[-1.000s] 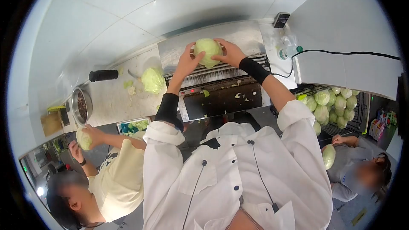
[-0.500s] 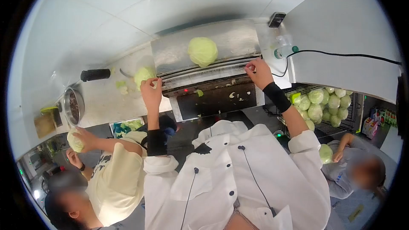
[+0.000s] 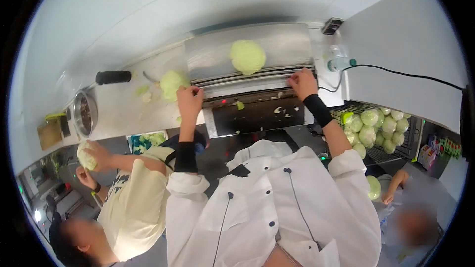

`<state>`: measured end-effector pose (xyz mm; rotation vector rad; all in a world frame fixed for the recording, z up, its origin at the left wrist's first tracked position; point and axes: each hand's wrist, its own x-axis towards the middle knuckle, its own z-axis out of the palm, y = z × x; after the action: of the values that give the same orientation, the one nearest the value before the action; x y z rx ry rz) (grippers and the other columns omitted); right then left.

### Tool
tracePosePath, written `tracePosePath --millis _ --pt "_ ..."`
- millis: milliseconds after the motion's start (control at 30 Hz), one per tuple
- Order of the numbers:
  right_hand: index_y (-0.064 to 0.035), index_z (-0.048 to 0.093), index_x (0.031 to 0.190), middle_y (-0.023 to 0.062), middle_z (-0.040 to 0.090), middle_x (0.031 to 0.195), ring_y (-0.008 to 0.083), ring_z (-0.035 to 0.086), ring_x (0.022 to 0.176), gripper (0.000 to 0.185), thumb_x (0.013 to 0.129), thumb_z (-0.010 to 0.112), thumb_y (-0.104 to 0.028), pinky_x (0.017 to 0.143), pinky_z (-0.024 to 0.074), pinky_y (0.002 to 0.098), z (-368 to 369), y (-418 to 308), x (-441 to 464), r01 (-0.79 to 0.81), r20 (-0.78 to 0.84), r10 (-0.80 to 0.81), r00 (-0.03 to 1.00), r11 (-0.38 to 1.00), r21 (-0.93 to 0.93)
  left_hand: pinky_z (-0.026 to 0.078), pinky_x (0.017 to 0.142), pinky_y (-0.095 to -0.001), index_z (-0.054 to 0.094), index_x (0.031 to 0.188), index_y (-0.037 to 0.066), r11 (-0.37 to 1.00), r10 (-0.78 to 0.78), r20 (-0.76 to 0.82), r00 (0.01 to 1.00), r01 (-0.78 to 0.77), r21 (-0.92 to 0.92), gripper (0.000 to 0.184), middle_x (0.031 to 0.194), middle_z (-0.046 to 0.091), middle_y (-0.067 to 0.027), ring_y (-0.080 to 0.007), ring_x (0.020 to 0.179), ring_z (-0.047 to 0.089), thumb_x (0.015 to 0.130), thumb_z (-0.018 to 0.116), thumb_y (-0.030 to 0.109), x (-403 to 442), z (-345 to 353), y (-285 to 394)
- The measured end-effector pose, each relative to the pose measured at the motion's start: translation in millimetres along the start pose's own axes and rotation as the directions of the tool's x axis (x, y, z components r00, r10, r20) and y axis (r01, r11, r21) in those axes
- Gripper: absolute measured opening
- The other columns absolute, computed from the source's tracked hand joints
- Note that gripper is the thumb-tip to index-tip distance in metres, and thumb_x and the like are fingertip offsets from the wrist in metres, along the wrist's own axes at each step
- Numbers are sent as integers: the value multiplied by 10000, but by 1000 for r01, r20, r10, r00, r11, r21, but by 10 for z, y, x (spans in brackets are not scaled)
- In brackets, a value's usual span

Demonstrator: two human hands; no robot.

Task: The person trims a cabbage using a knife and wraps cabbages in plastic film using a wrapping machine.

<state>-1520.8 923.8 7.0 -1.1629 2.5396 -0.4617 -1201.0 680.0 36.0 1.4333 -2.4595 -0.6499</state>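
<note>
A pale green cabbage (image 3: 248,57) rests on the steel top of the wrapping machine (image 3: 213,52), beyond the film roll. My left hand (image 3: 190,100) pinches at the left end of the film strip (image 3: 237,89), and my right hand (image 3: 302,84) does the same at its right end. Clear film seems to stretch between them, though its edge is hard to make out. A second cabbage (image 3: 173,84) lies on the counter just beyond my left hand. Leaf scraps (image 3: 240,105) are scattered on the dark plate (image 3: 257,116) nearer to me.
At left are a metal bowl (image 3: 85,113), a black cylinder (image 3: 113,77) and a co-worker holding a cabbage (image 3: 87,155). Wrapped cabbages (image 3: 368,117) fill a rack at right, near another person. A bottle (image 3: 341,64), cable and phone (image 3: 332,25) stand behind my right hand.
Both my hands let go of the cabbage, leaving it on the steel top, and moved apart and toward me to the two ends of the film. The camera view has shifted slightly.
</note>
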Motion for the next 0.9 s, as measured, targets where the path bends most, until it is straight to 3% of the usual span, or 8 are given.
tracePosePath --millis 67,167,267,600,900 --pt "-53 714 825 163 576 925 359 577 978 223 816 744 -274 856 478 471 -18 -27 2 -23 29 23 999 1000 -9 473 839 -447 736 835 34 998 5 7 1000 -5 55 156 904 605 -192 -381 947 556 778 733 179 4 57 -48" --pt "-67 728 834 111 571 841 310 585 905 197 818 741 -264 790 482 429 -4 -33 -5 10 -52 -12 999 999 -41 473 842 -449 736 833 35 996 35 15 999 -36 85 154 934 600 -190 -381 970 549 772 740 176 -2 108 -97" --pt "-72 717 818 144 574 914 345 579 955 193 817 742 -263 812 488 467 2 -40 14 -36 -22 37 999 999 25 472 847 -449 737 830 37 993 11 0 1000 -11 120 146 946 596 -186 -384 981 544 772 739 171 -19 111 -108" --pt "-74 712 828 139 582 903 350 586 957 184 812 738 -255 801 490 467 -32 -122 28 -20 -54 21 998 1000 9 460 874 -471 745 806 30 981 -2 55 999 -9 194 170 970 600 -205 -397 989 546 760 738 193 66 143 -167" --pt "-63 711 848 141 582 895 342 584 951 219 829 735 -280 812 488 458 -24 33 5 -23 -68 26 997 999 38 460 842 -476 746 766 32 981 23 65 998 -35 191 160 879 620 -212 -399 938 546 748 718 188 134 194 -207"
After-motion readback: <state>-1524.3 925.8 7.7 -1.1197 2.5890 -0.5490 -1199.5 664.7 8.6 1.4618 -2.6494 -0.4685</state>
